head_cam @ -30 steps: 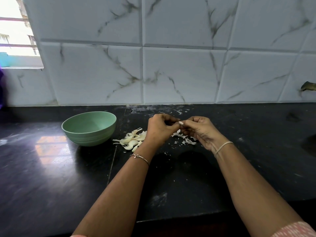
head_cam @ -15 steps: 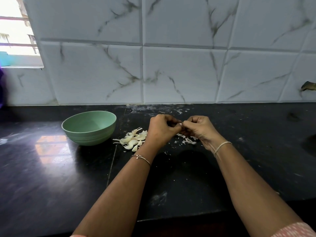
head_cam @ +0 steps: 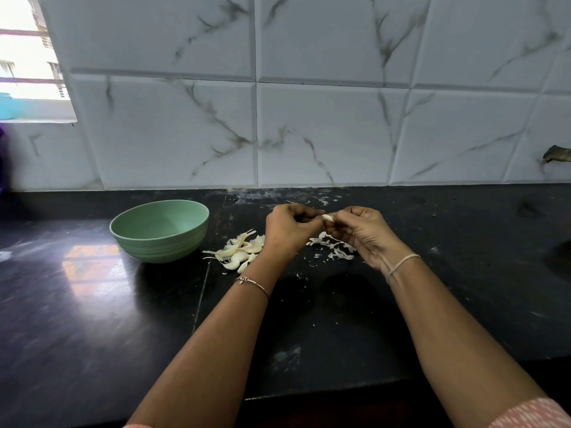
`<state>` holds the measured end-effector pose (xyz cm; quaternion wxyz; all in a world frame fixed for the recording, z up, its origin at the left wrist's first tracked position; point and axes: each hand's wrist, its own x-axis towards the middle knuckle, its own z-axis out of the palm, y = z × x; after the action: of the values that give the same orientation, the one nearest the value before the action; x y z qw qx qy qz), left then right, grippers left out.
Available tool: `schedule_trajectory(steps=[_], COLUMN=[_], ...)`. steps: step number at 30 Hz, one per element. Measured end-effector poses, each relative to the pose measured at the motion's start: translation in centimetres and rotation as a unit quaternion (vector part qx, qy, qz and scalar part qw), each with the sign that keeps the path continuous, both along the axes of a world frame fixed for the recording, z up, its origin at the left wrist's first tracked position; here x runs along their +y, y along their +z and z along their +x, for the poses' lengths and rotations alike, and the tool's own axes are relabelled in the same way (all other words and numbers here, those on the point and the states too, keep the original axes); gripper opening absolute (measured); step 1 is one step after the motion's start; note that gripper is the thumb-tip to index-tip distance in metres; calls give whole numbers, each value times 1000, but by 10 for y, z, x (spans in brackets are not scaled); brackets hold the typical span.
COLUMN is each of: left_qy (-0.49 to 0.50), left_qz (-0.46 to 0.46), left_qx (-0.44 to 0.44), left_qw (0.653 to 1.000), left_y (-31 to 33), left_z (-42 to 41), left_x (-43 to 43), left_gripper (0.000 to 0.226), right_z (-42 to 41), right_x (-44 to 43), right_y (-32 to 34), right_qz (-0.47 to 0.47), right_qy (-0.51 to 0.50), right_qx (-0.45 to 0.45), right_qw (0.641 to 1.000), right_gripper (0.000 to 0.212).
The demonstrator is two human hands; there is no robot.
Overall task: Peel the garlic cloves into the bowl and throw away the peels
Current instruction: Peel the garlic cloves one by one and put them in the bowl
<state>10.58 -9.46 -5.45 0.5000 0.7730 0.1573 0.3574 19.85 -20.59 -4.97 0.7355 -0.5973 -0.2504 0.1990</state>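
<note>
A small white garlic clove (head_cam: 328, 218) is pinched between my left hand (head_cam: 289, 231) and my right hand (head_cam: 364, 234), both raised just above the black counter. Fingers of both hands curl around it, so most of the clove is hidden. A heap of unpeeled garlic cloves (head_cam: 239, 253) lies on the counter to the left of my left wrist. Thin white peels (head_cam: 335, 248) are scattered under my right hand. The green bowl (head_cam: 139, 239) stands to the left of the heap, and its inside looks bare.
The black stone counter (head_cam: 92, 319) runs to a front edge near my elbows. A marble-tiled wall (head_cam: 309, 134) closes the back. A window opening (head_cam: 27, 72) is at the far left, and a dark object (head_cam: 557, 154) pokes in at the right edge.
Both hands stay together at the same spot over the peels. My fingers have shifted slightly on the clove, and a bit more of its white tip shows between them.
</note>
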Motion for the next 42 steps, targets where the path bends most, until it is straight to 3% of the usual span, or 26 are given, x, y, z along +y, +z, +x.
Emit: schedule_trajectory(steps=[12, 30, 42], left_qy=[3, -19, -46], left_qz=[26, 25, -44], left_qx=[13, 10, -7], left_qw=[1000, 999, 998], left_y=[-1, -4, -7], left_z=[0, 3, 5], left_x=[-1, 4, 9], left_gripper=[9, 9, 10], right_z=[-1, 0, 4], right_x=[1, 0, -1], right_y=[-1, -1, -1], right_qz=[-11, -2, 15], right_qy=[14, 20, 38], right_qx=[1, 35, 56], right_qw=[1000, 999, 998], right_gripper=[32, 26, 10])
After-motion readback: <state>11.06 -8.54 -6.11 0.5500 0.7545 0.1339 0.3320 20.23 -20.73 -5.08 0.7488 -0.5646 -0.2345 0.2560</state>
